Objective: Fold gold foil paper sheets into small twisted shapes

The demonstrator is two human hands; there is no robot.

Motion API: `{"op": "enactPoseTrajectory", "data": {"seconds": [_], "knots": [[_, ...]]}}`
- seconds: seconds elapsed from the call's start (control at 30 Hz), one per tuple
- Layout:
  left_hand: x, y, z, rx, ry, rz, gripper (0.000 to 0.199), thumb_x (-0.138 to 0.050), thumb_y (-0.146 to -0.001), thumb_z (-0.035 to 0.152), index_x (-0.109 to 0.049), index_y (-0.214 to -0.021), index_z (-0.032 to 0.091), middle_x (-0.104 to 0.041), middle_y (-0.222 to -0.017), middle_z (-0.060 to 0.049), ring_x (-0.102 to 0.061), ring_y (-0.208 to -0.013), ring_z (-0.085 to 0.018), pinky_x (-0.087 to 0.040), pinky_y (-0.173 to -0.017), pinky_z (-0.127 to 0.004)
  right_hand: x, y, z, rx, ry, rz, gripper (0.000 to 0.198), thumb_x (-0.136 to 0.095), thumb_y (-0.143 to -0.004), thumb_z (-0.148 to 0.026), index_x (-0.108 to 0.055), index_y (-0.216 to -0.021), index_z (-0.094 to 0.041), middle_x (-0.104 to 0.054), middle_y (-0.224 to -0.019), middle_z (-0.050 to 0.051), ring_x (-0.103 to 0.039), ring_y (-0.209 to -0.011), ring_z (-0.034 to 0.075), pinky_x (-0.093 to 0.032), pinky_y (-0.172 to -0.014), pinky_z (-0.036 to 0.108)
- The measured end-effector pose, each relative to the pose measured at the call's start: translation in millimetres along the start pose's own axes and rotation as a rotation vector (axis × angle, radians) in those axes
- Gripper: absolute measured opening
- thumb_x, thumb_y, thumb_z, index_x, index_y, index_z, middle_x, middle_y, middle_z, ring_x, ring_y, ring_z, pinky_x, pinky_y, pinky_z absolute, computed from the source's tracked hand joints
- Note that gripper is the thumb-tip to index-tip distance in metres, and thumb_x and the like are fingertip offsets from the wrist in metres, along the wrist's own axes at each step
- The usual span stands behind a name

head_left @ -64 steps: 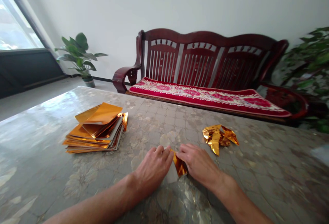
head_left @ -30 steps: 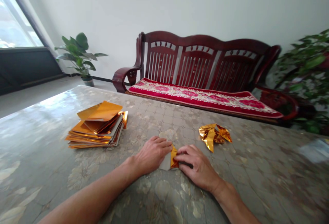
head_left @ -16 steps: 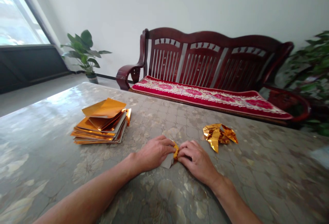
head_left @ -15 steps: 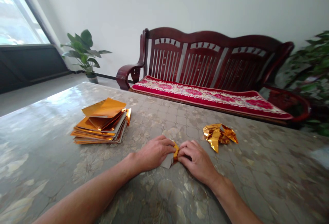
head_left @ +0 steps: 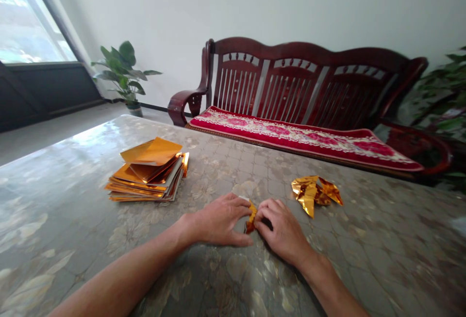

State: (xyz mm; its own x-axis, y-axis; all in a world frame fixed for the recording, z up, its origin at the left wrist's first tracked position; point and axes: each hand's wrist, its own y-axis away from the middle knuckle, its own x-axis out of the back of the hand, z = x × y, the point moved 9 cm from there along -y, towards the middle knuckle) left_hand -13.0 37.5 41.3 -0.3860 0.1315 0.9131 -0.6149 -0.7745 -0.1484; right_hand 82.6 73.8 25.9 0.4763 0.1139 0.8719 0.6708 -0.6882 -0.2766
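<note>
A small piece of gold foil paper (head_left: 251, 219), partly folded, lies on the table between my hands, with a bit of its pale side showing at the top edge. My left hand (head_left: 225, 220) reaches over it from the left, thumb stretched out away from the fingers; its fingertips are at the paper's left side. At the right edge, my right hand (head_left: 278, 227) pinches the paper between thumb and fingers. Folded gold foil pieces (head_left: 315, 194) rest beyond my right hand. To the left stands a stack of gold foil sheets (head_left: 145, 176), its top sheets bent upward.
Under everything is a patterned grey table (head_left: 218, 278). Behind its far edge is a dark red wooden bench (head_left: 291, 84) with a red floral cushion (head_left: 302, 135). One potted plant (head_left: 125, 72) stands back left, another leafy plant (head_left: 444, 98) at the right.
My left hand's thumb has spread away from its fingers, and that hand now covers the pale part of the paper. My right hand keeps its pinch. The view has shifted slightly.
</note>
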Motion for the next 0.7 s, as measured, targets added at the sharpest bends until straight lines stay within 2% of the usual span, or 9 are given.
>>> {"op": "enactPoseTrajectory", "data": {"seconds": [0.07, 0.17, 0.27, 0.47, 0.7], "knots": [[-4.6, -0.1, -4.5, 0.076, -0.001, 0.058, 0.045, -0.071, -0.079, 0.051, -0.063, -0.111, 0.020, -0.063, -0.124, -0.007, -0.055, -0.117, -0.024, -0.038, -0.105, -0.036, -0.2, -0.2, -0.4, 0.000, 0.002, 0.009, 0.010, -0.059, -0.085, -0.015, -0.061, -0.079, -0.022, -0.061, -0.091, 0.002, -0.053, -0.090, 0.019, -0.041, -0.080, 0.033], [-13.4, 1.0, -11.9, 0.164, -0.012, 0.118, 0.039, -0.074, -0.080, 0.041, -0.062, -0.110, 0.020, -0.063, -0.121, -0.006, -0.054, -0.115, -0.023, -0.041, -0.102, -0.036, -0.7, 0.1, 0.7, -0.010, -0.014, 0.017, 0.009, -0.061, -0.084, -0.014, -0.060, -0.079, -0.022, -0.060, -0.090, 0.002, -0.053, -0.090, 0.019, -0.040, -0.080, 0.033], [-17.5, 1.6, -15.3, 0.181, 0.010, 0.141, 0.040, -0.076, -0.079, 0.035, -0.061, -0.113, 0.020, -0.062, -0.123, -0.005, -0.053, -0.114, -0.022, -0.041, -0.101, -0.035, -1.0, 0.9, 5.1, -0.050, -0.037, 0.024, 0.007, -0.065, -0.083, -0.017, -0.060, -0.084, -0.022, -0.061, -0.091, 0.002, -0.054, -0.091, 0.020, -0.041, -0.080, 0.033], [-14.6, 1.4, -16.7, 0.204, 0.037, 0.161, 0.039, -0.076, -0.079, 0.034, -0.061, -0.113, 0.022, -0.062, -0.122, -0.004, -0.054, -0.111, -0.021, -0.042, -0.099, -0.036, 2.6, 6.2, 6.0, -0.065, -0.020, 0.071, 0.019, -0.066, -0.086, -0.022, -0.064, -0.105, -0.024, -0.063, -0.097, 0.004, -0.056, -0.095, 0.021, -0.044, -0.083, 0.035], [-19.1, -0.5, -21.5, 0.249, -0.009, 0.164, 0.028, -0.072, -0.083, 0.036, -0.062, -0.106, 0.023, -0.063, -0.117, -0.003, -0.054, -0.107, -0.021, -0.044, -0.094, -0.035, 1.3, 12.7, -4.8, -0.002, 0.093, 0.078, 0.012, -0.058, -0.093, -0.023, -0.070, -0.095, -0.024, -0.061, -0.088, 0.004, -0.055, -0.087, 0.020, -0.045, -0.077, 0.033]]}}
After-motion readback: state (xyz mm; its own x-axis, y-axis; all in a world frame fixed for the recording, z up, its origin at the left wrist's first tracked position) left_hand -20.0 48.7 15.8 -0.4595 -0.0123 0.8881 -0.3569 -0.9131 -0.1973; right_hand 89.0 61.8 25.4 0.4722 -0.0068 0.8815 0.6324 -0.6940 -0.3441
